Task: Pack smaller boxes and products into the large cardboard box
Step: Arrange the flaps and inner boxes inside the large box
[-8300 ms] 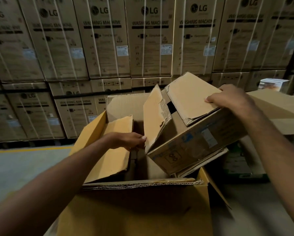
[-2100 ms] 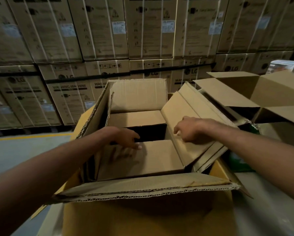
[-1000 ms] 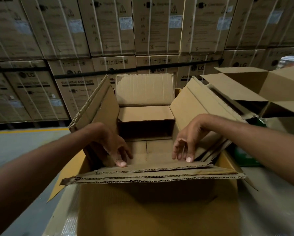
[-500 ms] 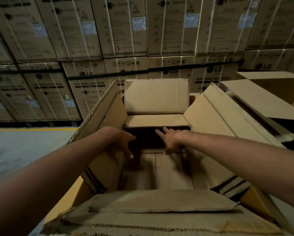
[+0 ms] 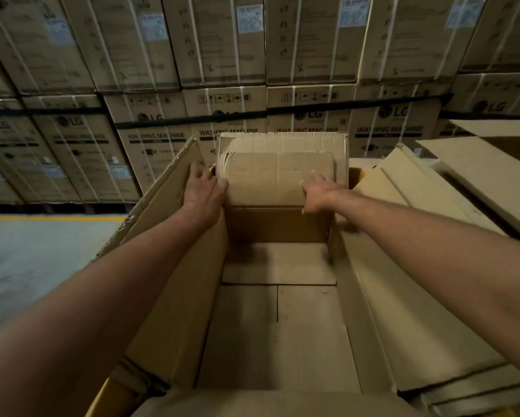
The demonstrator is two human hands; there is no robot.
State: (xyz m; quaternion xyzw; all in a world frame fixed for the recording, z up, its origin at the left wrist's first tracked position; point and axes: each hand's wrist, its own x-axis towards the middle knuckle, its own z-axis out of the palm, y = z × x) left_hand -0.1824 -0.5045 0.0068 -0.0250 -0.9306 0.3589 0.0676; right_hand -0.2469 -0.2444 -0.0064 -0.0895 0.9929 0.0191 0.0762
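I see both arms stretched forward into the large cardboard box (image 5: 159, 215), which stands open with its flaps raised. A smaller box (image 5: 283, 326) sits nested inside it, top open, its bare floor showing below the arms (I cannot tell exactly where one box's walls end and the other's begin on the right side, where several layers of card lie together). At the far end a short flap (image 5: 270, 179) stands up in front of a taller ribbed flap (image 5: 283, 142).

My left hand (image 5: 204, 191) lies flat at the left edge of that short flap, fingers (image 5: 197, 173) straight and slightly spread, holding nothing, right beside the tall left flap. My right hand (image 5: 320, 191) rests palm-down on the right part of the same flap, fingers (image 5: 316, 177) splayed wide and straight, gripping nothing.

Behind the box rises a wall of stacked washing machine cartons (image 5: 388, 130), strapped with white bands. To the left I see grey floor (image 5: 27, 266) with a yellow line (image 5: 42, 218) along the foot of the stack. Just beside the large box on the right stands another open carton (image 5: 478, 170), its flaps spread.
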